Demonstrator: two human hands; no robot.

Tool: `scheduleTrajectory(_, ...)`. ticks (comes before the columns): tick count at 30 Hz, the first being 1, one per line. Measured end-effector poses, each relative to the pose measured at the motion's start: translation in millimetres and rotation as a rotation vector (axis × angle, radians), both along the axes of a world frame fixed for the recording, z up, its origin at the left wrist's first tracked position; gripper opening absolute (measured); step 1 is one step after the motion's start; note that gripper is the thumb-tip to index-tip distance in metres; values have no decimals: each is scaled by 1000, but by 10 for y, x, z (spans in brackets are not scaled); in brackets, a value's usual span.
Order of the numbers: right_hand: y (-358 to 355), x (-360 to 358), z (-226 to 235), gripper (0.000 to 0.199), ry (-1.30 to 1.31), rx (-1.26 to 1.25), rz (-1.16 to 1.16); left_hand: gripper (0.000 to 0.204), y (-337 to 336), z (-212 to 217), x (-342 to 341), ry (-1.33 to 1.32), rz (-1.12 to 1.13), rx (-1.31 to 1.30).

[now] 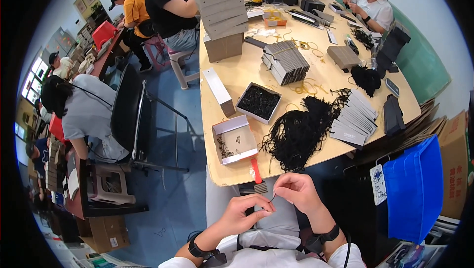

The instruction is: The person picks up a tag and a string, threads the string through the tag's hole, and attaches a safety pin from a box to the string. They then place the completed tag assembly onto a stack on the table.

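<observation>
Both hands work close together over the lap, just short of the near edge of the long pale wooden desk (237,78). The left hand (244,213) is closed, thumb and fingertips pinched on a thin black cord (272,198); the right hand (296,191) curls loosely around the cord's other end, fingers bent. The cord is so fine that only a short piece between the two hands can be made out. Each wrist wears one dark band.

Just beyond the hands, a red-handled tool with a dark toothed head (256,175) overhangs the desk edge (its kind is hard to tell). Just past it and a little to the left sits one open shallow cardboard box (234,139) holding a few small metal bits, too small to count. Ahead of the right hand lies one big tangled heap of black cords (296,132), and beside that a fanned row of grey cards (354,119).

Further off, a second open box filled with black pieces (258,102), then a tall stack of grey boxes (223,14).
</observation>
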State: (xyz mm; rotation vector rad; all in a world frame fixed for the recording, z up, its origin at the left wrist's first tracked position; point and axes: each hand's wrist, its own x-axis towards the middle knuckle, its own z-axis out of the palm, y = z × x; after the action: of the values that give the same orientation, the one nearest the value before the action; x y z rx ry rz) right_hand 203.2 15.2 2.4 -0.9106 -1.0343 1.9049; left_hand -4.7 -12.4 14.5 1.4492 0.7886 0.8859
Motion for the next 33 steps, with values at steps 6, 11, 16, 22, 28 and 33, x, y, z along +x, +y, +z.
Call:
scheduleTrajectory(6, -3, 47, 85, 12, 145, 284, -6, 6, 54, -39, 14, 82, 149, 74)
scheduleTrajectory(11, 48, -33, 79, 9, -87, 394, 114, 8, 72, -14, -4, 107, 102, 55)
scheduleTrajectory(16, 31, -27, -1, 15, -134, 522, 70, 13, 75, -38, 44, 114, 59, -32)
scheduleTrajectory(22, -24, 33, -63, 23, -124, 494, 117, 14, 36, -73, 90, -67, -58, -190)
scheduleTrajectory(28, -26, 59, 54, 20, -94, 523, 100, 17, 47, -71, 69, -75, -128, -198)
scheduleTrajectory(33, 3, 51, 65, 13, -123, 429, 128, 20, 61, -75, 68, -145, -190, -388)
